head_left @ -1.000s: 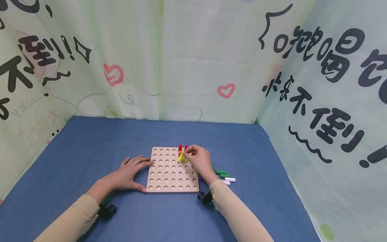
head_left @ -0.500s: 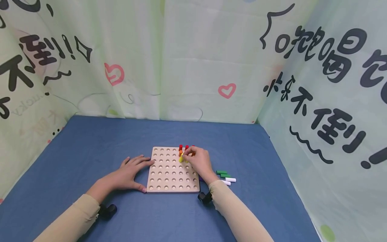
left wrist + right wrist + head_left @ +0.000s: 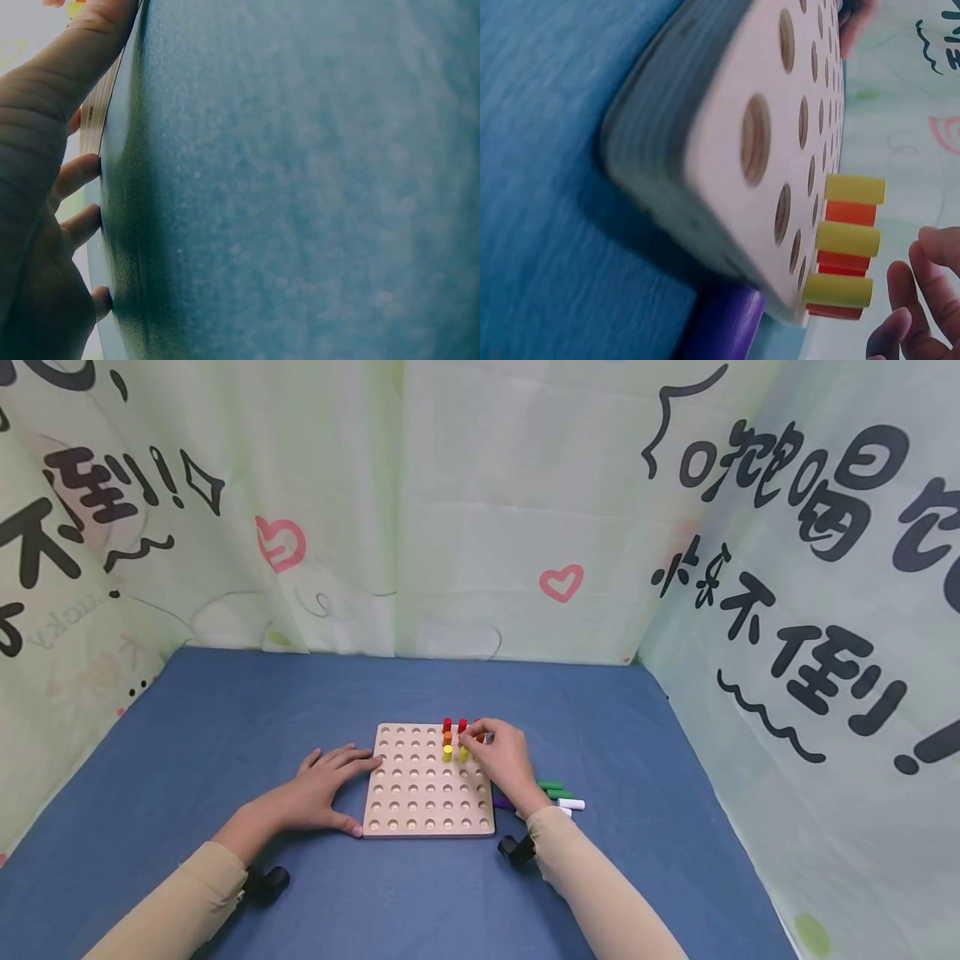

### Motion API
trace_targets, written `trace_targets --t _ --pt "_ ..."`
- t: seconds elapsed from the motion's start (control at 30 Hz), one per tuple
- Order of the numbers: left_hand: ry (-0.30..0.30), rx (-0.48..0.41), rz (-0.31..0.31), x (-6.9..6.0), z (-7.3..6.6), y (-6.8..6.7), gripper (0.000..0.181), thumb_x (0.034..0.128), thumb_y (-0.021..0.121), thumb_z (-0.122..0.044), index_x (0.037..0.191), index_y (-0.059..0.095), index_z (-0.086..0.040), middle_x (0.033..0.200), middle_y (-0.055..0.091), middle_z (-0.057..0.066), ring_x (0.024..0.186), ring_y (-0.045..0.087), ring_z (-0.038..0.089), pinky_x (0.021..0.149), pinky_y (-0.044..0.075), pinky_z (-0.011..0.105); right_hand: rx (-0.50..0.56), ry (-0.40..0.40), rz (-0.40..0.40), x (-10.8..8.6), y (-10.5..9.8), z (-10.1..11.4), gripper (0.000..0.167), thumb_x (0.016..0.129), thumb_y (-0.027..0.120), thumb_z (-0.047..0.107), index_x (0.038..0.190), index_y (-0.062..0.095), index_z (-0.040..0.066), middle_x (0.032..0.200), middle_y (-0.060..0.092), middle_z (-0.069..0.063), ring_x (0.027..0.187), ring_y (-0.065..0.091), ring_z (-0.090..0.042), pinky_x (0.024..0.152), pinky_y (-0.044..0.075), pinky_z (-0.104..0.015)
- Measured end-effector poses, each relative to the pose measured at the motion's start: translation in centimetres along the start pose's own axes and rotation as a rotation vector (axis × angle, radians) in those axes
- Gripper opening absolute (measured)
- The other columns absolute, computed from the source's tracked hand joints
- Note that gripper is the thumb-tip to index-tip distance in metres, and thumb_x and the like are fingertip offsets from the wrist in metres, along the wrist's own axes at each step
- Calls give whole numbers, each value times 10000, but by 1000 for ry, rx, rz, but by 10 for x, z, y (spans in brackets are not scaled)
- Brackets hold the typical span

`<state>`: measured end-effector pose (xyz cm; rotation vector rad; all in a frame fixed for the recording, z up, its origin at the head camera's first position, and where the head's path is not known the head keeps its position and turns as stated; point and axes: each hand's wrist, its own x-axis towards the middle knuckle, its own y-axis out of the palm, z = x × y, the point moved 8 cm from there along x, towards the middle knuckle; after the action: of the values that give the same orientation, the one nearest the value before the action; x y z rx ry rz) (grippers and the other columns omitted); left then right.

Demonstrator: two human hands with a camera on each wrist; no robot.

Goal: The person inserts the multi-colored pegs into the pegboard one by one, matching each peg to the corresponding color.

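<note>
A square wooden pegboard [image 3: 408, 789] with rows of round holes lies flat on the blue cloth. My left hand [image 3: 318, 792] rests against its left side, fingers spread and thumb at the near left corner. In the right wrist view, three yellow pegs [image 3: 847, 239] stand in a row in the board, with orange-red pegs [image 3: 851, 213] behind them. Close by them hovers my right hand [image 3: 930, 292], apart from the pegs, its fingers bent loosely around nothing. In the head view that hand partly hides the right end of the rows of red pegs [image 3: 447, 725] and orange pegs [image 3: 447, 739].
To the right of the board lie loose green pegs [image 3: 558, 794] and white pegs [image 3: 572, 805]. A purple peg [image 3: 724, 322] lies beside the board's near right corner. Printed curtains [image 3: 472, 527] enclose the back and sides of the table.
My right hand has let go of the left yellow peg, which went from tilted to upright in its hole, and has shifted slightly right. The left hand has stayed put.
</note>
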<state>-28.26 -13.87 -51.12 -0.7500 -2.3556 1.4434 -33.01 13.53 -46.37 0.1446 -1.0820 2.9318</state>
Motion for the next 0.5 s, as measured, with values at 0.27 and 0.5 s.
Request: trace_targets --t 0.27,0.5 --pt "6 -9 -4 -1 -2 0 1088 705 825 -704 1591 418 -220 1630 387 142 1530 261 458 1135 86 796 5 -5 -33 -2 -13 -6 103 957 758 269 921 765 173 926 724 1 694 521 -173 622 421 -303" --pt "7 -12 1 -1 -2 -1 1089 706 823 -702 1590 420 -210 1630 385 151 1532 251 471 1136 84 795 -20 3 -48 -4 -24 -13 83 955 753 250 931 771 173 918 721 -8 654 512 -162 571 405 -287"
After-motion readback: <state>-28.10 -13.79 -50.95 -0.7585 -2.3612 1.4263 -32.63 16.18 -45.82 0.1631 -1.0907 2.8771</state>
